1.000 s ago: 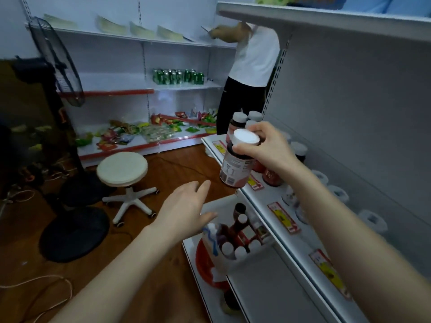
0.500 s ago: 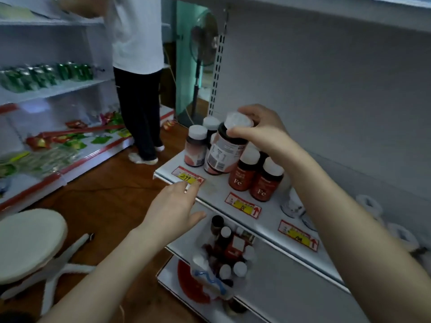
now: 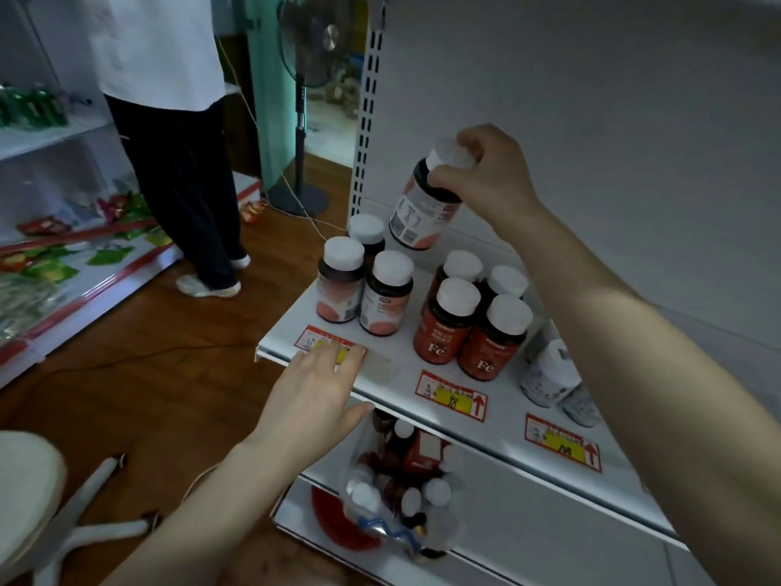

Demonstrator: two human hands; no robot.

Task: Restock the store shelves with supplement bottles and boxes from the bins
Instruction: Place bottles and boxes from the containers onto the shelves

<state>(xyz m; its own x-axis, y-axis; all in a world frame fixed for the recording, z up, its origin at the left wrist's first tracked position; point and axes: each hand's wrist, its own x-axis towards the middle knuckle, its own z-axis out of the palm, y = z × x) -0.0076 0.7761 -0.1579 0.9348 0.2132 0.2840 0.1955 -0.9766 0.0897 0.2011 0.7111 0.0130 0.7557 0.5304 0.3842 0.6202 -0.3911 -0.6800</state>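
The right grip [image 3: 486, 175] is curled round the white cap and neck of a bottle [image 3: 422, 205], pinching it from above. The bottle hangs tilted in the air over the back of the shelf [image 3: 507, 399], base toward 7 o'clock, clear of everything under it. Three pink bottles [image 3: 340, 281] stand upright in a tight cluster just at 7 o'clock of it. Four Fe bottles [image 3: 452, 323] stand in a close block at 5 o'clock of it, well apart from the pink ones.

At 3 o'clock of the Fe block, white bottles [image 3: 549, 374] lie on their sides, partly behind the right forearm.

The left grip [image 3: 315, 391] is spread, fingers straight over the leftmost tag [image 3: 312, 338] at the shelf's front edge, thumb below the lip. Whether it presses down cannot be told.

On the lower shelf, at 6 o'clock of that grip, a clear bag [image 3: 397, 480] holds more small bottles.

At 10 o'clock a person [image 3: 169, 120] stands on the wooden floor, a fan [image 3: 312, 78] at 12, a stool [image 3: 25, 480] at 8.
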